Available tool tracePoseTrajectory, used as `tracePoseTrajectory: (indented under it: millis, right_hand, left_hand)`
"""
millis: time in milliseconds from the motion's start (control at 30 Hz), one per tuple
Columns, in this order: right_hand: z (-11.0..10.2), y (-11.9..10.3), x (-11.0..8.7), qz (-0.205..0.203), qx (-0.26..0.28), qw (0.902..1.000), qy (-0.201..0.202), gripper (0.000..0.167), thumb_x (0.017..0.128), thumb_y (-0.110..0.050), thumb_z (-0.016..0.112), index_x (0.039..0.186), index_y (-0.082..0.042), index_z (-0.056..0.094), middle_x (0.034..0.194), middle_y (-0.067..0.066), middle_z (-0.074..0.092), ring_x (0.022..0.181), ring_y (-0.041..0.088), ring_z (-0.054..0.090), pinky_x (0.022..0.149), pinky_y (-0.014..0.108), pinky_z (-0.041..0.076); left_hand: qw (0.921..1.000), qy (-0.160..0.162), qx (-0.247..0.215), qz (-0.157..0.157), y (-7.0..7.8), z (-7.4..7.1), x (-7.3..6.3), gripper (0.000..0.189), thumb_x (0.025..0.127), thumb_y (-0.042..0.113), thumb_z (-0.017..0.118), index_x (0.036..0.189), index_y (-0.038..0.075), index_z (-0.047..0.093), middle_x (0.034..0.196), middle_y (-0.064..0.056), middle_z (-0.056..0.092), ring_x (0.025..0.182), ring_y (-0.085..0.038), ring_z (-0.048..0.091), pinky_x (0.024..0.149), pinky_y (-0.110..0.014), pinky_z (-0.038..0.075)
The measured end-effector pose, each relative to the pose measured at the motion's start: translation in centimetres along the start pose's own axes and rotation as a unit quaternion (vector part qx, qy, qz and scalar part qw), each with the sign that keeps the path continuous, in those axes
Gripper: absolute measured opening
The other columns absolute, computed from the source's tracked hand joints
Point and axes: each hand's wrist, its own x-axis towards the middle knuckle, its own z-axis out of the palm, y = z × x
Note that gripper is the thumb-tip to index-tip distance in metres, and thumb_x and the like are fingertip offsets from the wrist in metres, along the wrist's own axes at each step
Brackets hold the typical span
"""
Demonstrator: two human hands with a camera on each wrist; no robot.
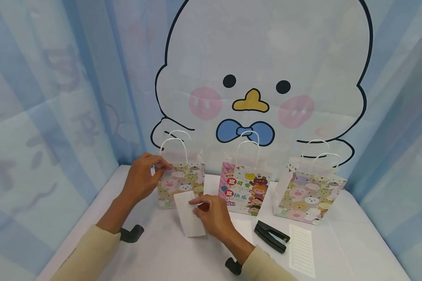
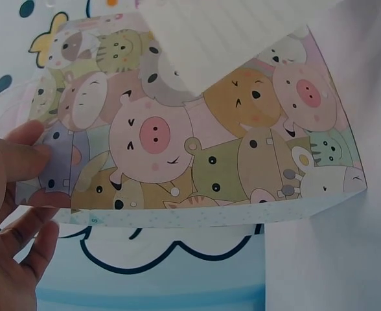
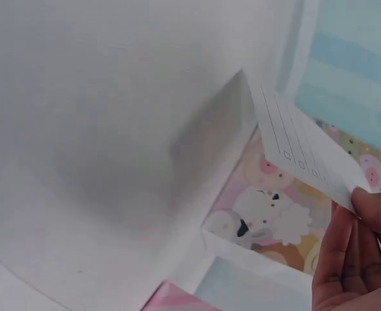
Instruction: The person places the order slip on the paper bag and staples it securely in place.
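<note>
A paper gift bag point(image 1: 176, 177) with cartoon animals and white handles stands at the left of the table. My left hand point(image 1: 144, 173) pinches its upper left edge between thumb and fingers; the left wrist view shows the bag's printed front point(image 2: 155, 139) beside that hand point(image 2: 22, 201). Between thumb and fingers, my right hand point(image 1: 214, 216) pinches a lined white paper card point(image 1: 189, 218) in front of this bag. In the right wrist view the card point(image 3: 300, 146) shows ruled lines with small checkboxes, tilted before the bag, with the right hand point(image 3: 356, 253) at its edge.
A pink-edged gift bag point(image 1: 244, 191) stands in the middle, another animal-print bag point(image 1: 307, 197) to the right. A black stapler point(image 1: 271, 236) lies beside a lined card point(image 1: 301, 249). Another white sheet point(image 1: 244, 229) is partly behind my right hand. A printed curtain hangs behind.
</note>
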Motion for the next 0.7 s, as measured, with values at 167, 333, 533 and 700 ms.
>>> tracePoseTrajectory:
  millis: [167, 333, 533, 700]
  right_hand:
    - [-0.1, -1.1, 0.9, -0.008, 0.014, 0.9996, 0.023, 0.027, 0.093, 0.0, 0.078, 0.11, -0.02, 0.084, 0.114, 0.003, 0.08, 0.086, 0.01, 0.069, 0.079, 0.023, 0.06]
    - [-0.1, -1.9, 2.0, -0.025, 0.026, 0.9979, 0.054, 0.027, 0.093, 0.0, 0.078, 0.111, -0.02, 0.084, 0.111, 0.002, 0.08, 0.085, 0.011, 0.071, 0.077, 0.024, 0.061]
    - [0.1, -2.8, 2.9, -0.022, 0.027, 0.9962, 0.079, 0.027, 0.095, -0.004, 0.078, 0.114, -0.022, 0.083, 0.11, -0.001, 0.079, 0.085, 0.011, 0.071, 0.08, 0.025, 0.062]
    - [0.4, -3.4, 3.4, -0.023, 0.063, 0.9943, 0.084, 0.026, 0.095, -0.005, 0.079, 0.115, -0.02, 0.083, 0.111, 0.001, 0.078, 0.087, 0.014, 0.072, 0.082, 0.027, 0.063]
  left_hand:
    - [0.9999, -0.005, 0.002, -0.008, 0.1, 0.0, 0.0, 0.016, 0.094, -0.003, 0.074, 0.096, 0.012, 0.081, 0.091, -0.004, 0.076, 0.09, -0.023, 0.061, 0.076, -0.039, 0.053]
    - [0.9999, -0.008, -0.002, -0.011, 0.0, 0.0, 0.1, 0.017, 0.094, -0.004, 0.072, 0.094, 0.012, 0.078, 0.091, -0.005, 0.075, 0.09, -0.024, 0.061, 0.077, -0.041, 0.053]
    - [0.9999, -0.01, -0.004, -0.012, 0.1, 0.1, 0.0, 0.019, 0.093, -0.006, 0.07, 0.093, 0.012, 0.076, 0.091, -0.006, 0.074, 0.092, -0.024, 0.061, 0.079, -0.042, 0.055]
    - [0.9999, -0.014, -0.002, -0.008, 0.2, 0.0, 0.0, 0.019, 0.092, -0.006, 0.072, 0.093, 0.012, 0.074, 0.092, -0.007, 0.074, 0.093, -0.025, 0.061, 0.08, -0.044, 0.056]
